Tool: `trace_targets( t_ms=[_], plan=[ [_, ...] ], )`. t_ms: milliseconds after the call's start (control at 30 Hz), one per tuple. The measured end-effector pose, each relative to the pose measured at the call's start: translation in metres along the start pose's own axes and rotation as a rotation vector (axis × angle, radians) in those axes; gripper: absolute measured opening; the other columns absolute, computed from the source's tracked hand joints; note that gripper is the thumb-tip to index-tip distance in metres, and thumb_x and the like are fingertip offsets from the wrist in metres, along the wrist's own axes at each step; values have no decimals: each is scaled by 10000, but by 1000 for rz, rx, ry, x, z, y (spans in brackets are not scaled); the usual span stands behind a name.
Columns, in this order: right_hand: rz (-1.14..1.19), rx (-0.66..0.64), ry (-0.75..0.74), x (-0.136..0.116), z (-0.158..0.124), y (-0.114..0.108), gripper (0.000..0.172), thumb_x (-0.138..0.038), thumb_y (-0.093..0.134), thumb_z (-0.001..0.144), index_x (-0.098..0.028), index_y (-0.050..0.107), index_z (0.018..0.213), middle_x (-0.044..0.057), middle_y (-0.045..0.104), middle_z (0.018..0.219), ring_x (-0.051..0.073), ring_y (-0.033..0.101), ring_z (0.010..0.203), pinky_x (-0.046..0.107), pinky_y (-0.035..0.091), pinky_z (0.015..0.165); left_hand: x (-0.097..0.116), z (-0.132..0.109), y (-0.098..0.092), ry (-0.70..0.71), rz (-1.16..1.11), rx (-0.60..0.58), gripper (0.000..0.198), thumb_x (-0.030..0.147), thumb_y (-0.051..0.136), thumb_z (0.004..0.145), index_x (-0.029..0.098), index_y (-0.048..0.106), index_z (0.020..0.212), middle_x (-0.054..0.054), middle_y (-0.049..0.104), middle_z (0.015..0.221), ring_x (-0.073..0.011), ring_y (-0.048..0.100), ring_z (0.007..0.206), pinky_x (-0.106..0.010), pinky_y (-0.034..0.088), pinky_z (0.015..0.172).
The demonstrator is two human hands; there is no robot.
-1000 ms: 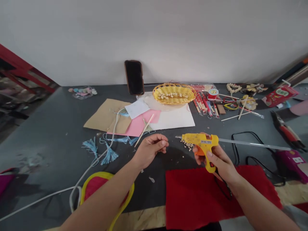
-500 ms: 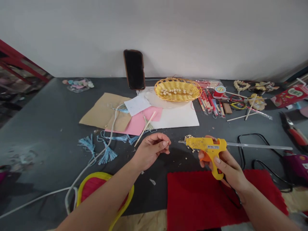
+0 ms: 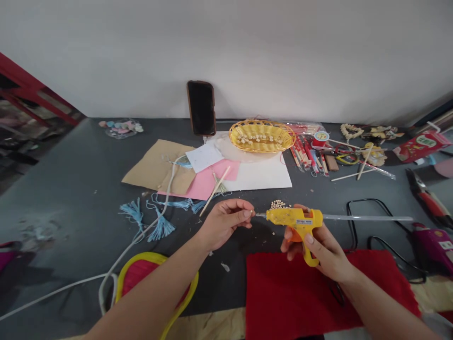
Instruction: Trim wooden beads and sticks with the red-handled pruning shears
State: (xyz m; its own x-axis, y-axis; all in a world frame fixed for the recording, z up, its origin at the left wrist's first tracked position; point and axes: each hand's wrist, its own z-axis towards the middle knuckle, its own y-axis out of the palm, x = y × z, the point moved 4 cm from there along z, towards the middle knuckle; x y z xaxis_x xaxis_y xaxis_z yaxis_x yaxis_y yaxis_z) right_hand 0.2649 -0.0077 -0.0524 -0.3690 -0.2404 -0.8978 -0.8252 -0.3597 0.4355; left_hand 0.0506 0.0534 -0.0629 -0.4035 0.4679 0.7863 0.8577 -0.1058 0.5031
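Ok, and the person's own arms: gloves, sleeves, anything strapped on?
Nothing visible. The left hand and right hand are bare, with no gloves, rings or watch. The left forearm and right forearm are bare too, with no sleeves, cables or tape in view.

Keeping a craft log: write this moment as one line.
right hand: holds yellow glue gun | left hand: fingertips near nozzle

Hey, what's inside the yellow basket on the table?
The yellow woven basket holds a cluster of small pale beads along its middle. Anything beneath the beads, or tucked behind the basket's near rim, cannot be seen from here.
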Motion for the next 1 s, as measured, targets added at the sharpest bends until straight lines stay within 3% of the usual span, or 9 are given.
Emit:
trace_targets(
  t_ms=[100,267,1000],
  plan=[
    [-8,-23,0,2,0,2,468,-343,450,988,-423,247,1402,49,588,1062,181,657,741,366,564,627,-1,1,0,2,0,-7,198,233,851,625,130,731,744,-1,680,655,-77,613,576,-166,535,541],
    [-18,-13,-44,6,1,0,452,-349,461,984,-421,261,1383,34,554,1020,100,521,570,254,441,482,-4,1,1,0,9,-38,211,235,854,618,129,737,757,-4,682,655,-82,618,583,-183,553,562],
    [32,-31,-15,11,2,-1,459,-329,454,990,-400,255,1398,27,513,964,92,423,595,273,414,551,-3,1,1,8,24,-61,223,231,862,601,126,716,733,1,693,655,-75,622,554,-177,544,552]
  ],
)
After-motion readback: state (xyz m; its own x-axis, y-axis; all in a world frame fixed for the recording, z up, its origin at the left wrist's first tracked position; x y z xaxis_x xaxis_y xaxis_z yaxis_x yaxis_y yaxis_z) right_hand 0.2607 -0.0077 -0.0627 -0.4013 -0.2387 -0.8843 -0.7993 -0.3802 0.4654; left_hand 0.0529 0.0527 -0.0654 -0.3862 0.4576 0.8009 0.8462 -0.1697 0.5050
